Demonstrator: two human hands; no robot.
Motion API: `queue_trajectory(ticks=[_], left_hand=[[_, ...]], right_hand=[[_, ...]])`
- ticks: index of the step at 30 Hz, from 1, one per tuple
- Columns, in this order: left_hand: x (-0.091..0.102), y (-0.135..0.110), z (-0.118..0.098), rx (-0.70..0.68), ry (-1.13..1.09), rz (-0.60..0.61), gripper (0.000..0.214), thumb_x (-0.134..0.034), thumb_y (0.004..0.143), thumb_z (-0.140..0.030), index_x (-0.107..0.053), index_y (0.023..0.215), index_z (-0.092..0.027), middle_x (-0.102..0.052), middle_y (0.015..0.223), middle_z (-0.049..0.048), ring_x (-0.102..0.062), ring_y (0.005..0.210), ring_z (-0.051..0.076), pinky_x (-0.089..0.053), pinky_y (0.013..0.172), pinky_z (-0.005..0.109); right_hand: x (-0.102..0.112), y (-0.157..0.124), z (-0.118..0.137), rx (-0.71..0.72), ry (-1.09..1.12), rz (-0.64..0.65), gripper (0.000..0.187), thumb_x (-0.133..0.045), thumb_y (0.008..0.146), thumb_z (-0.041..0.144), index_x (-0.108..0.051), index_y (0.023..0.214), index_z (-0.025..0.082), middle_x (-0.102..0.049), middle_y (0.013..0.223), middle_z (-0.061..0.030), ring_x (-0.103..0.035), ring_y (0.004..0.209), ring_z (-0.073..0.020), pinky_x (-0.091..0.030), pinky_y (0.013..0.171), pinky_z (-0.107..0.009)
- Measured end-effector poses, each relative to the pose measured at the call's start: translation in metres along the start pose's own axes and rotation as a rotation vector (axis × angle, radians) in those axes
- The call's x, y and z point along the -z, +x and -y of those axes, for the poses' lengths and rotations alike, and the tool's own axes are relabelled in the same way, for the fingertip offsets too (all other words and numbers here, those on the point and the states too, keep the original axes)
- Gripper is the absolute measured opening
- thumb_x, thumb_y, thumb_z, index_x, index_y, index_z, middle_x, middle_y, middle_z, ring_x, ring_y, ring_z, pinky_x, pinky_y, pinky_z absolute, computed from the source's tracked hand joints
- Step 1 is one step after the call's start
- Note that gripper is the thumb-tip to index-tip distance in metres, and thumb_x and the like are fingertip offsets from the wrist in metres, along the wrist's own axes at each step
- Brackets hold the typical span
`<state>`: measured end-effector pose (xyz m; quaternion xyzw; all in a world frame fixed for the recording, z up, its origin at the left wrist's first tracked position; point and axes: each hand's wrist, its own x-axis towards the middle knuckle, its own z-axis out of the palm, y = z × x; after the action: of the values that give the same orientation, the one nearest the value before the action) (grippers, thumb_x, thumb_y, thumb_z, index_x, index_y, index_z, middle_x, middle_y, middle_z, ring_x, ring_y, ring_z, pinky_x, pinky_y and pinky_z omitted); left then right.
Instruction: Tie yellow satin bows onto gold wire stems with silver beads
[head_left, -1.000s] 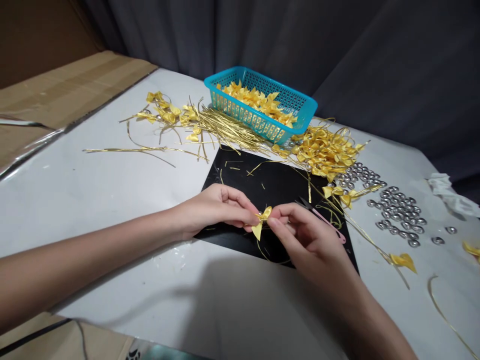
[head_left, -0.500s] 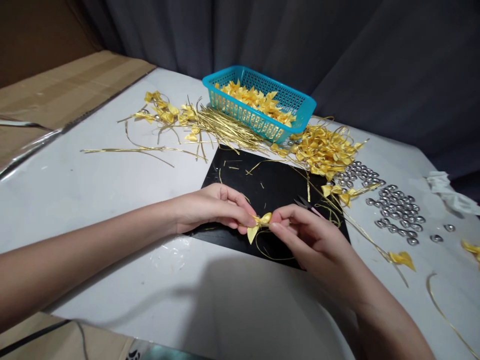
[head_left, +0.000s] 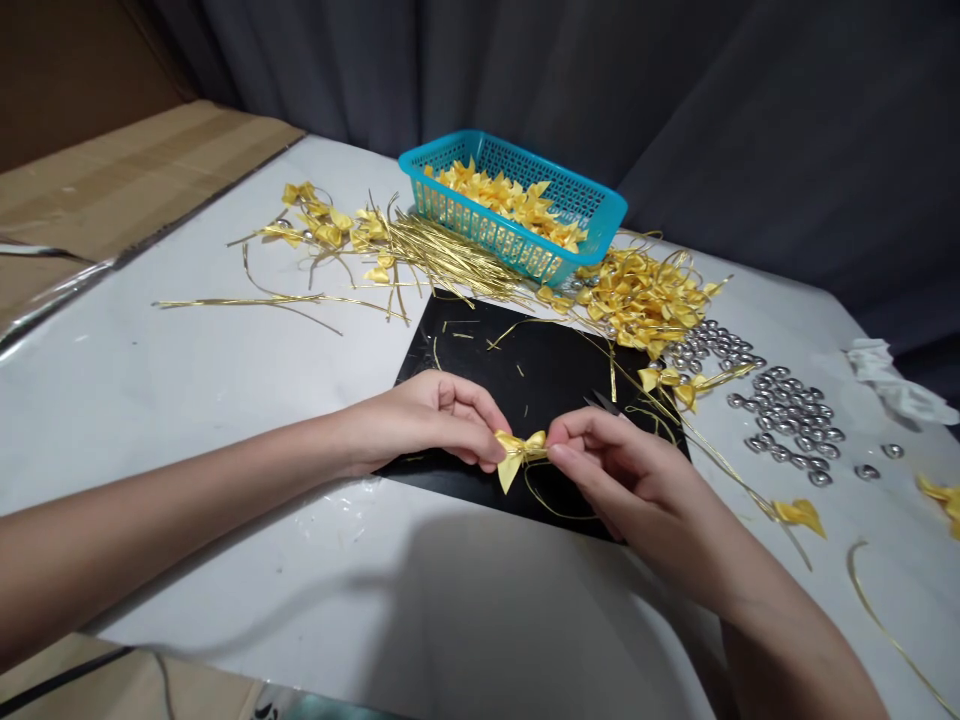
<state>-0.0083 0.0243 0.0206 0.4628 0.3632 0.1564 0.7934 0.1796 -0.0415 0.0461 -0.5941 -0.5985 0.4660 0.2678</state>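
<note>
A small yellow ribbon bow (head_left: 511, 462) is held over the black mat (head_left: 480, 350). My left hand (head_left: 450, 420) pinches the bow's left side between thumb and fingers. On the other side, my right hand (head_left: 626, 465) pinches a thin gold cord (head_left: 537, 453) at the bow's right edge. A loose loop of gold cord hangs below, between the bow and my right hand. Scissors (head_left: 602, 402) lie on the mat just behind my right hand, partly hidden by it. Short cord clippings are scattered over the mat.
A teal basket (head_left: 517, 225) of yellow bows stands at the back. Before it lies a bundle of gold cords (head_left: 450, 255). To the right are a pile of bows (head_left: 645, 295), many silver beads (head_left: 791, 415) and a crumpled white piece (head_left: 896, 380). Cardboard (head_left: 150, 165) covers the left.
My right hand has shifted slightly right, away from my left, with the cord. More of the bow shows between the hands. The whole view has moved a little.
</note>
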Motion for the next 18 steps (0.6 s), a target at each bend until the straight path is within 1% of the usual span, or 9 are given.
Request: queue_trajectory(ticks=[5, 10, 15, 18], left_hand=[[0.002, -0.001, 0.0, -0.003, 0.016, 0.033, 0.01, -0.07, 0.063, -0.006, -0.065, 0.062, -0.015, -0.066, 0.058, -0.0035, -0.057, 0.054, 0.005, -0.042, 0.056, 0.016], [0.004, 0.0, 0.001, -0.014, 0.003, 0.041, 0.013, -0.071, 0.062, -0.005, -0.063, 0.058, -0.015, -0.067, 0.058, -0.0037, -0.058, 0.055, 0.005, -0.042, 0.058, 0.017], [-0.001, -0.002, 0.002, 0.011, -0.061, 0.061, 0.012, -0.07, 0.065, -0.006, -0.063, 0.063, -0.015, -0.068, 0.062, -0.003, -0.061, 0.058, 0.005, -0.044, 0.06, 0.016], [-0.005, -0.002, 0.003, 0.007, -0.059, 0.037, 0.008, -0.072, 0.068, -0.013, -0.064, 0.067, -0.015, -0.069, 0.065, -0.0016, -0.061, 0.06, 0.006, -0.043, 0.059, 0.015]], right_hand=[[0.003, -0.001, -0.001, -0.002, -0.035, 0.015, 0.021, -0.052, 0.083, 0.037, -0.057, 0.075, 0.019, -0.042, 0.055, 0.0036, -0.032, 0.047, -0.0067, -0.024, 0.039, -0.017], [0.006, -0.004, 0.0, -0.028, 0.0, 0.038, 0.021, -0.055, 0.081, 0.039, -0.057, 0.074, 0.02, -0.04, 0.053, 0.0049, -0.029, 0.041, -0.0056, -0.022, 0.035, -0.018], [-0.001, -0.003, -0.004, 0.004, 0.028, -0.015, 0.017, -0.054, 0.083, 0.035, -0.058, 0.078, 0.019, -0.042, 0.057, 0.0051, -0.031, 0.043, -0.005, -0.025, 0.037, -0.017], [-0.005, -0.003, -0.007, 0.056, 0.014, -0.039, 0.015, -0.053, 0.085, 0.033, -0.057, 0.08, 0.02, -0.043, 0.059, 0.0047, -0.034, 0.047, -0.0059, -0.026, 0.04, -0.017]])
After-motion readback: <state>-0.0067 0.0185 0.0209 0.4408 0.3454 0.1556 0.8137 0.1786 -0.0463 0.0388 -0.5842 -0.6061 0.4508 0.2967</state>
